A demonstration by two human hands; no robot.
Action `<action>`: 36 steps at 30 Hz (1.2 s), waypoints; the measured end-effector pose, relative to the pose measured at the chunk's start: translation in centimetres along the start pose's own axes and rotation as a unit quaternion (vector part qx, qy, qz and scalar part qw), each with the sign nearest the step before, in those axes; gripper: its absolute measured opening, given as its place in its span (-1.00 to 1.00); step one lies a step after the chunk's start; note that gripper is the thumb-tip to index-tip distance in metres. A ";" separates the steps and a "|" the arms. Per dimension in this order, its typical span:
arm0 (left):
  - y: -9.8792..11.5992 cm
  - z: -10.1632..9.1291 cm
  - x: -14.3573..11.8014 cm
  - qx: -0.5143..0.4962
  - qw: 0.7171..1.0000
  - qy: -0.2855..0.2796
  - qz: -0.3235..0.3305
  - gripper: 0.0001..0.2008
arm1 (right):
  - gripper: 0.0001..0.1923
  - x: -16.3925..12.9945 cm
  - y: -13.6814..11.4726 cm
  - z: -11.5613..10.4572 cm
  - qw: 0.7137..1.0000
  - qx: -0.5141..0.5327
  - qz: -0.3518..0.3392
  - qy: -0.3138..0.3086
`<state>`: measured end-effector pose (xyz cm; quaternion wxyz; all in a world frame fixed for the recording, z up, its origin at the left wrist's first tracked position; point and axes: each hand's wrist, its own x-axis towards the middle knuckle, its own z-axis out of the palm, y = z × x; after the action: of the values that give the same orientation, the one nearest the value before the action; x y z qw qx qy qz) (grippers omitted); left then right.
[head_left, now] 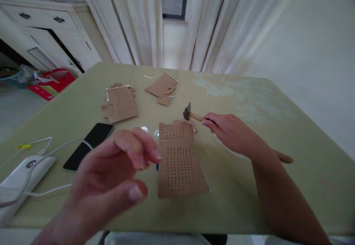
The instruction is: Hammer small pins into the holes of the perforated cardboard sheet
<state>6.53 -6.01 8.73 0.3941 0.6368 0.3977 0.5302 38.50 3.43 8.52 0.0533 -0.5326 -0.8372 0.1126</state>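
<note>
My right hand [226, 128] is closed round the wooden handle of a hammer [187, 111], whose metal head sits to the left of my fingers. The handle's far end shows past my forearm. Below the hammer lies a piece of brown cardboard [177, 163] punched with rows of small holes. A few tiny light bits rest on its upper left part. My left hand [116, 174] is raised at the cardboard's left side, thumb and curled fingers apart, with nothing visible between them. Something blue, mostly hidden, peeks out at the cardboard's left edge.
A black phone [88, 145] and a white power strip [30, 178] with cables lie on the left of the table. Another stack of holed cardboard [122, 104] and further cardboard scraps [162, 85] are farther back. Curtains [138, 19] hang behind the table.
</note>
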 end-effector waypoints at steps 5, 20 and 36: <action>-5.9 -5.1 -2.2 0.325 0.940 0.088 -0.054 -0.81 | -0.61 -0.1 0.1 -0.1 1.000 0.016 0.009 0.003; -9.4 -4.9 -5.7 0.493 0.830 -0.033 -0.258 -0.62 | -0.59 -0.2 0.5 0.0 1.000 0.022 -0.003 -0.012; -9.8 -5.6 -5.2 0.496 0.834 -0.051 -0.236 -0.65 | -0.57 -0.8 0.5 -0.5 1.000 0.015 -0.006 -0.008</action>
<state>-0.52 -6.66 -1.50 0.1581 0.6599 0.7248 0.1189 39.37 3.02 8.89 0.0551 -0.5260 -0.8388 0.1297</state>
